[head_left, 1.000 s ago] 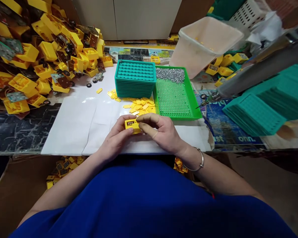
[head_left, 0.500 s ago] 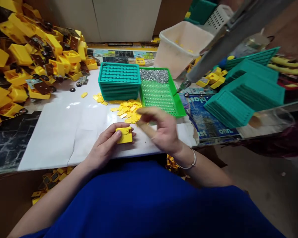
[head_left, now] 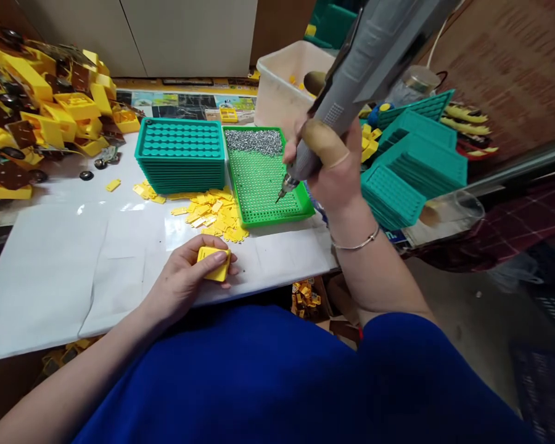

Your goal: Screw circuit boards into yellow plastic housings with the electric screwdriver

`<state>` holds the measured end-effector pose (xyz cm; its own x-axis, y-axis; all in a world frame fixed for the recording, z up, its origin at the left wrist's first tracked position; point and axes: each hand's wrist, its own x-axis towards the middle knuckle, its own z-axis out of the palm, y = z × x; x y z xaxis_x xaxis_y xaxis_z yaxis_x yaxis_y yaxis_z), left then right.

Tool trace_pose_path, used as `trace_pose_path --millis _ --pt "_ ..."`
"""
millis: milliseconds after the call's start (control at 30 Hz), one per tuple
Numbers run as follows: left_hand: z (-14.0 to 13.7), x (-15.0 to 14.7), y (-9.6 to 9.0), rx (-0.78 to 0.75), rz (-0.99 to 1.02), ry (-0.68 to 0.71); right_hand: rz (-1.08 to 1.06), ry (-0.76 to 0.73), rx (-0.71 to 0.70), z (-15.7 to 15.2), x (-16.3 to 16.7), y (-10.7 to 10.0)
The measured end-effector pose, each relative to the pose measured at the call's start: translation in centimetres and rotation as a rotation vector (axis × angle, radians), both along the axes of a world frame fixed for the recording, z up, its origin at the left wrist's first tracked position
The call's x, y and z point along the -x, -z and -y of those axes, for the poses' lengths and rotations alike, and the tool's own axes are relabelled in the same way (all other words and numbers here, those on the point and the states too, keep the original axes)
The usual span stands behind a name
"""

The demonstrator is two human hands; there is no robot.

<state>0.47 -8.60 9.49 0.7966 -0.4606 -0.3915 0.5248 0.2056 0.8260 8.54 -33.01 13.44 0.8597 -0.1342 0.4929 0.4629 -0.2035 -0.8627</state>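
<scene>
My left hand [head_left: 189,268] is closed around a small yellow plastic case [head_left: 214,264], thumb across its face, just above the table's front edge. My right hand [head_left: 333,154] grips a grey electric screwdriver [head_left: 358,74], its thin bit pointing down over the green perforated tray [head_left: 268,185]. Small silver screws [head_left: 254,142] are heaped at the tray's far end. Between the tray and my left hand lies a loose pile of flat yellow plastic pieces [head_left: 213,213].
A stack of teal trays [head_left: 180,166] stands left of the green tray. Yellow housings with wires and boards [head_left: 55,105] are piled at the left. A whitish bin [head_left: 277,86] is behind, with more teal trays [head_left: 411,166] at the right. White sheeting [head_left: 55,265] covers the table.
My right hand has risen from beside the yellow case and taken hold of the hanging screwdriver. My left hand has turned the case so another face shows. The view has shifted right.
</scene>
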Motion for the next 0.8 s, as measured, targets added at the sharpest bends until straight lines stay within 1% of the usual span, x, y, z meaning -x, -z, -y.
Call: trace_pose_path --millis 133,267,400,500,600,667,800 --pt "0.1 0.0 0.0 -0.024 -0.006 -0.021 -0.015 0.057 0.065 -2.8 0.6 2.0" --pt "0.1 0.0 0.1 -0.036 -0.011 -0.021 -0.005 0.039 -0.008 -3.9 0.2 3.2" --pt "0.1 0.0 0.1 -0.027 -0.011 -0.017 -0.015 0.05 -0.023 -4.0 0.1 3.3" --pt "0.2 -0.1 0.0 -0.027 -0.016 -0.021 0.016 0.036 -0.069 -4.0 0.3 3.2" --pt "0.2 0.0 -0.1 -0.023 -0.02 -0.023 -0.046 0.086 -0.018 -4.1 0.4 3.3" --pt "0.1 0.0 -0.1 -0.016 -0.02 -0.021 -0.074 0.072 -0.002 -4.0 0.4 3.4" --pt "0.0 -0.1 0.2 0.012 -0.028 -0.021 0.063 -0.04 -0.163 -3.8 -0.2 3.4"
